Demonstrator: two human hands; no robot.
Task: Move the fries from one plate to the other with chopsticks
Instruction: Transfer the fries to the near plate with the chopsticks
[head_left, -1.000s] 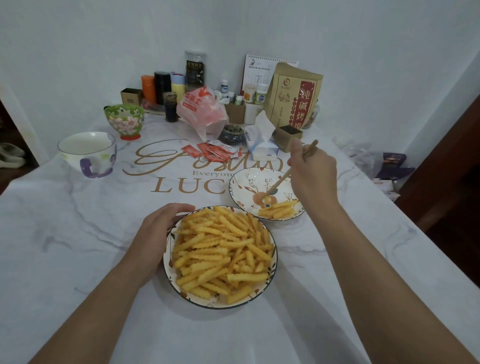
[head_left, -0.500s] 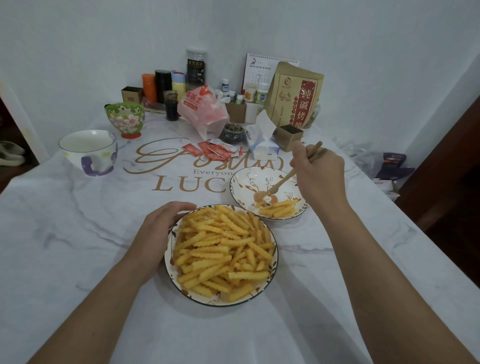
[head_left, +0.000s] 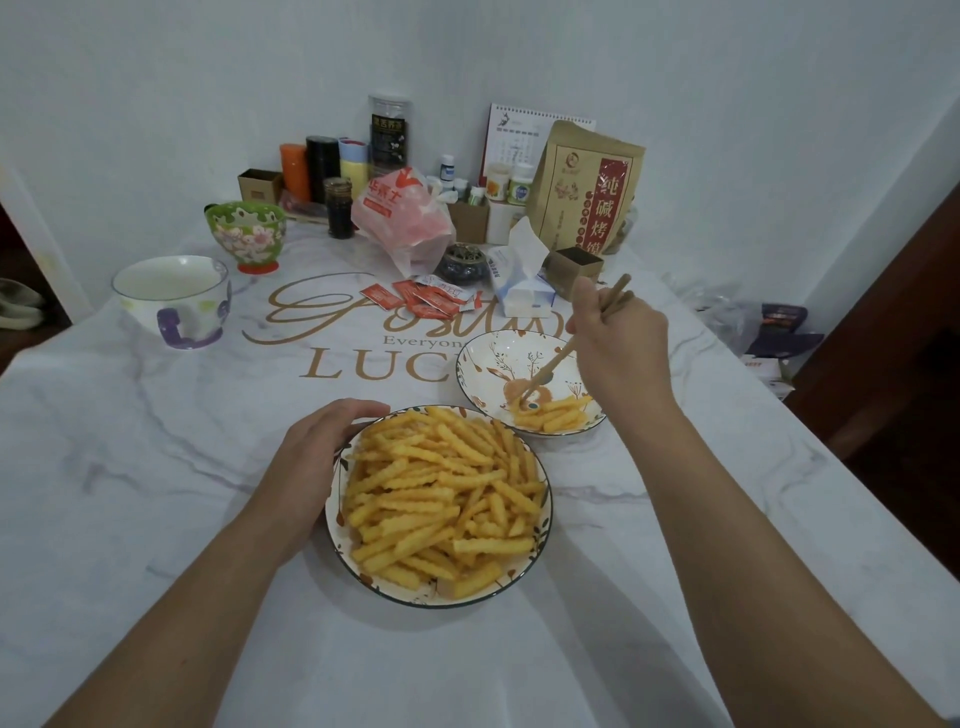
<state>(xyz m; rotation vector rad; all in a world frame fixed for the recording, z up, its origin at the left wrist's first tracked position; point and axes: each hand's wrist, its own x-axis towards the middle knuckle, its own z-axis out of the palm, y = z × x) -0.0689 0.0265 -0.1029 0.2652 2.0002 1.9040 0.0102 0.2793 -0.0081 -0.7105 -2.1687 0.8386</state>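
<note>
Head view: right hand (head_left: 621, 345) pinches the chopsticks (head_left: 558, 358) in curled fingers, tips angled down into the far plate (head_left: 483, 358), touching or just above the small pile of fries (head_left: 553, 415) at that plate's near edge; cannot tell if a fry is between the tips. Left hand (head_left: 317, 452) lies with relaxed fingers against the left rim of the near plate (head_left: 543, 525), holding nothing, thumb along the rim; the main heap of fries (head_left: 441, 493) fills that plate; both plates sit just beside each other on the marble-pattern table (head_left: 156, 467), with a white bowl (head_left: 174, 299) and ketchup sachets (head_left: 426, 299) farther back.
</note>
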